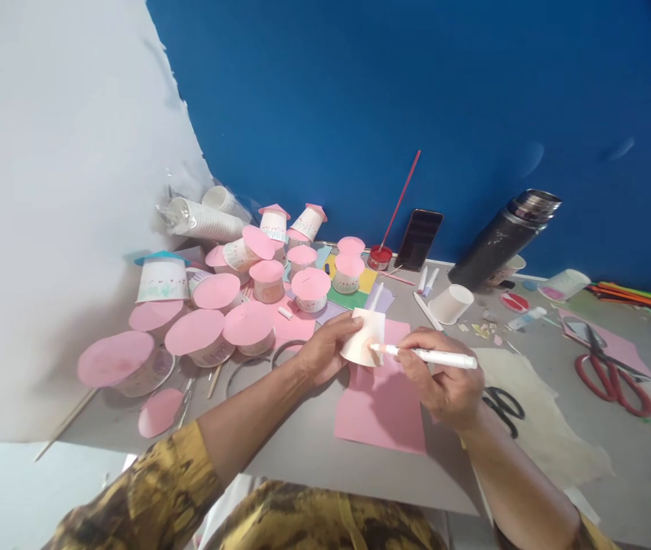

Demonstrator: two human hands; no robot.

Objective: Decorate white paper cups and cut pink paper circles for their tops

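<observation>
The left hand (328,355) grips a cup (363,328), the right hand (445,386) a marker (443,357); beneath them, a grey table (294,431); beyond, a blue wall (325,99).

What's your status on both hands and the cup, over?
Left hand holding paper cup. Right hand gripping white marker, tip at cup's side. Pink sheet lies below; nothing seen blocking the tip.
</observation>
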